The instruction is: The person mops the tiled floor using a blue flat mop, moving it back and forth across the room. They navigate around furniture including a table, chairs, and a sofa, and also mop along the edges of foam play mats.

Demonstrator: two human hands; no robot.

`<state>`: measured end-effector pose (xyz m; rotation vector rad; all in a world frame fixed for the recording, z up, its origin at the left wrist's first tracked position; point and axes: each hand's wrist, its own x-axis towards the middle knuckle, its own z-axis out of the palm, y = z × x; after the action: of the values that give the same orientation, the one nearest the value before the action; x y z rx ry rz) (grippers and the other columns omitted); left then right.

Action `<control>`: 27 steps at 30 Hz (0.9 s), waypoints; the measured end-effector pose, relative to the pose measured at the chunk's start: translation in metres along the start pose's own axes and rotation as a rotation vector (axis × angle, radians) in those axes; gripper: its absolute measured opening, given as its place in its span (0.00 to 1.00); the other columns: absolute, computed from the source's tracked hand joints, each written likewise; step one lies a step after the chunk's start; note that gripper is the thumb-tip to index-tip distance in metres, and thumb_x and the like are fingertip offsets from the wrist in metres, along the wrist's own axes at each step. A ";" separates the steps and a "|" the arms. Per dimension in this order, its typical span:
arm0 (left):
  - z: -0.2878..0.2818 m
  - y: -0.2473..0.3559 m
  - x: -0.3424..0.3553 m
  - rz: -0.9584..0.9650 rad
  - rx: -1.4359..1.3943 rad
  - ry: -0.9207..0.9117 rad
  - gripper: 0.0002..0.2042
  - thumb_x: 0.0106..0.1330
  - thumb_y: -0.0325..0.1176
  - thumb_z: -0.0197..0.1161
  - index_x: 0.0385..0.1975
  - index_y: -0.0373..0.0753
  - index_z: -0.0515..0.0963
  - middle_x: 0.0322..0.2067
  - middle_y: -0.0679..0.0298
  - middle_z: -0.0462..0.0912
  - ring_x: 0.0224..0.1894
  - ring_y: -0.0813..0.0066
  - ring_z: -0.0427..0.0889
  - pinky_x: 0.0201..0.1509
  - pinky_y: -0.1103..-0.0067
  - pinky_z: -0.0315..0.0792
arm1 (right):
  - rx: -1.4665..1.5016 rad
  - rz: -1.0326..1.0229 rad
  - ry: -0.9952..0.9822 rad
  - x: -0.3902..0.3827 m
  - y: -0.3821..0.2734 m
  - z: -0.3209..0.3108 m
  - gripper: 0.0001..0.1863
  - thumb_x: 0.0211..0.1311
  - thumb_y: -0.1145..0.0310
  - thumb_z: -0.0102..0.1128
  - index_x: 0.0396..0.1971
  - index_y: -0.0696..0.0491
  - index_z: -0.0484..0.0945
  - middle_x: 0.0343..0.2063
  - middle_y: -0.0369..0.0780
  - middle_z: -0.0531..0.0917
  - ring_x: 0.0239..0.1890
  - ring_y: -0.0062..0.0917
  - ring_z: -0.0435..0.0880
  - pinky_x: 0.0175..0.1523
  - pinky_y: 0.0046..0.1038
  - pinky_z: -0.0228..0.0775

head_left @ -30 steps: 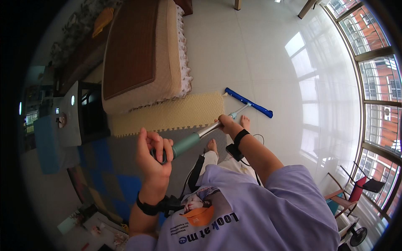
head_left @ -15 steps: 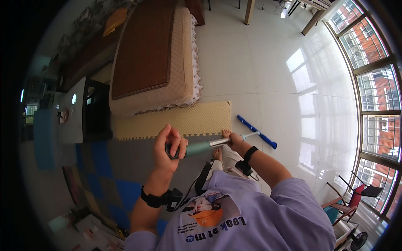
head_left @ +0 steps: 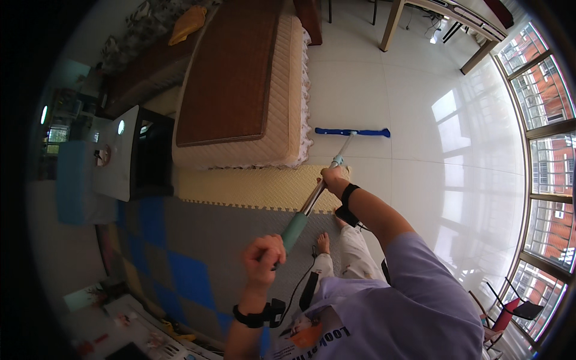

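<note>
Both my hands are on a flat mop with a green grip [head_left: 294, 231], a metal pole and a wide blue head [head_left: 373, 132]. My left hand [head_left: 264, 257] is curled round the top end of the green grip. Farther down the pole, my right hand [head_left: 333, 179] is closed round the metal part. The pole slants away from me and to the right. Its blue head lies crosswise on the pale tiles, just right of the bed's frilled edge.
At the far left stands a bed [head_left: 288, 129] with a brown mat [head_left: 231, 78]. A cream foam mat [head_left: 258, 187] and grey foam flooring [head_left: 228, 237] lie before me. A wooden-legged table [head_left: 393, 24] is at the far right. Windows [head_left: 549, 168] line the right side.
The mop head has swung forward and left, turning from slanted to nearly crosswise. My left hand has moved down and slightly right in view; my right hand has moved forward.
</note>
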<state>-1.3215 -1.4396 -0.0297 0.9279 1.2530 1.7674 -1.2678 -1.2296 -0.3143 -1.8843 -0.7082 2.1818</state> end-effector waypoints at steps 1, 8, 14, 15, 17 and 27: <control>0.001 -0.007 0.004 0.007 0.034 -0.018 0.05 0.61 0.24 0.50 0.23 0.36 0.71 0.17 0.65 0.73 0.19 0.80 0.70 0.32 0.78 0.65 | -0.025 -0.025 0.006 0.007 -0.005 0.006 0.24 0.53 0.79 0.47 0.51 0.57 0.54 0.32 0.48 0.71 0.21 0.33 0.78 0.20 0.30 0.74; 0.012 -0.038 0.011 -0.037 0.190 0.169 0.16 0.63 0.25 0.41 0.12 0.36 0.67 0.11 0.62 0.74 0.15 0.75 0.74 0.37 0.73 0.70 | 0.132 0.046 -0.103 0.028 -0.014 0.024 0.29 0.57 0.81 0.42 0.59 0.53 0.47 0.30 0.49 0.71 0.19 0.31 0.76 0.19 0.30 0.70; 0.007 -0.030 -0.016 -0.059 0.070 0.203 0.20 0.67 0.29 0.38 0.09 0.38 0.65 0.08 0.63 0.70 0.11 0.75 0.70 0.33 0.73 0.70 | -0.063 0.185 -0.066 0.008 0.006 0.014 0.32 0.60 0.76 0.40 0.61 0.50 0.38 0.26 0.47 0.71 0.17 0.28 0.73 0.17 0.29 0.67; 0.006 -0.028 -0.018 -0.082 0.070 0.203 0.21 0.67 0.29 0.38 0.09 0.38 0.65 0.07 0.63 0.70 0.10 0.75 0.69 0.33 0.73 0.70 | -0.054 0.187 -0.058 0.005 0.011 0.008 0.33 0.60 0.76 0.40 0.62 0.50 0.37 0.26 0.47 0.72 0.16 0.28 0.73 0.17 0.29 0.66; 0.003 -0.023 -0.023 -0.102 0.074 0.179 0.21 0.68 0.29 0.38 0.09 0.38 0.65 0.07 0.63 0.70 0.10 0.75 0.69 0.33 0.73 0.69 | -0.072 0.197 -0.028 0.001 0.020 -0.006 0.36 0.60 0.75 0.40 0.63 0.49 0.33 0.26 0.47 0.73 0.16 0.28 0.74 0.17 0.29 0.67; 0.016 -0.026 -0.031 -0.301 0.031 -0.072 0.22 0.68 0.30 0.39 0.07 0.39 0.64 0.06 0.64 0.68 0.08 0.75 0.68 0.33 0.74 0.69 | 0.298 0.087 0.247 -0.011 0.095 -0.098 0.18 0.57 0.77 0.41 0.47 0.54 0.52 0.24 0.45 0.70 0.16 0.31 0.73 0.16 0.32 0.67</control>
<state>-1.2891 -1.4546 -0.0540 0.7671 1.3020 1.4710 -1.1542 -1.2941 -0.3569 -2.0036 -0.2447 1.9235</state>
